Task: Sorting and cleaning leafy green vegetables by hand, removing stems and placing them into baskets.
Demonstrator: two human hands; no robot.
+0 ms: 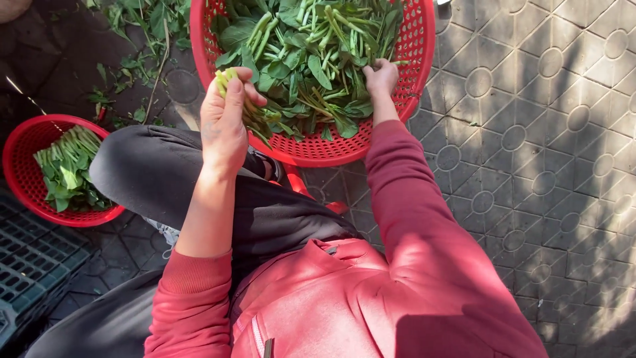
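Between the curled fingers of the left hand, a small bundle of pale green vegetable stems is clamped, held just over the near rim of the large round red plastic basket. Right hand fingers close on leafy greens heaped inside that basket. Well apart to the left, a smaller red plastic basket of trimmed greens sits on grey patterned paving beside a dark plastic crate.
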